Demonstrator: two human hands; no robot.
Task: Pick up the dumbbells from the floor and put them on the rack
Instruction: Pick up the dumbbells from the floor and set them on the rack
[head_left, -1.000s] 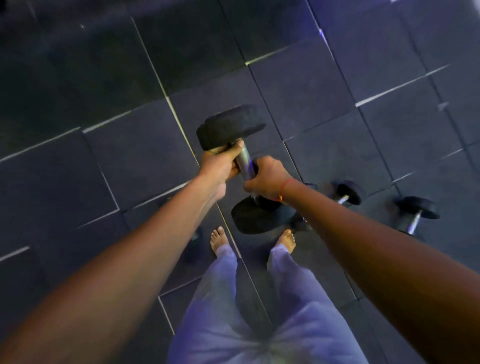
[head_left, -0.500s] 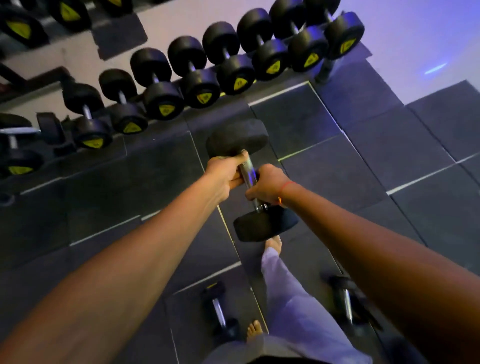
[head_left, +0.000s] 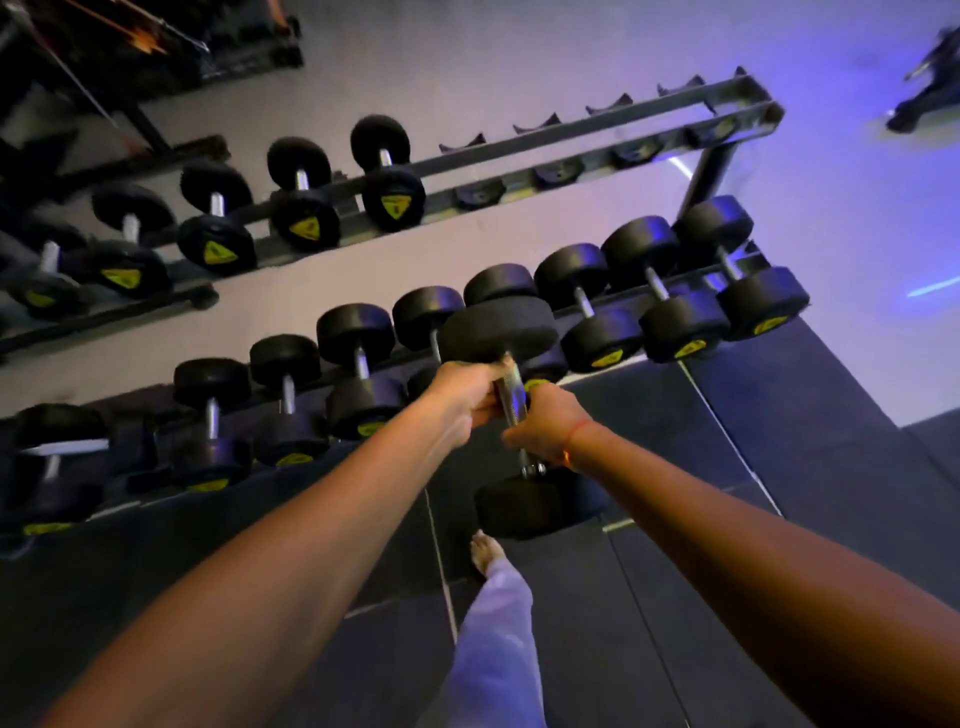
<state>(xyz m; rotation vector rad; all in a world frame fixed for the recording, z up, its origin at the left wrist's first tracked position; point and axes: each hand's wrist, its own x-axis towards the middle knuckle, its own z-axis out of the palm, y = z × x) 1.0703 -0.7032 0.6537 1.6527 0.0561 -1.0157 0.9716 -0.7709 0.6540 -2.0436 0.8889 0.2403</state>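
A black dumbbell with a steel handle hangs in the air in front of me, held by both hands. My left hand grips the upper part of the handle just under the top head. My right hand grips the handle lower down, above the bottom head. The two-tier rack stands right behind it. The lower tier holds several black dumbbells with yellow labels. The upper tier holds several more dumbbells on its left part and has several bare saddles on the right part.
Dark rubber floor tiles lie below me, and my bare foot and a light trouser leg stand on them. Dark gym equipment sits at the top left. A white wall is behind the rack.
My view has risen from the floor to the rack. The dumbbell in both hands has come closer to the rack's lower tier. The floor dumbbells have left the view.
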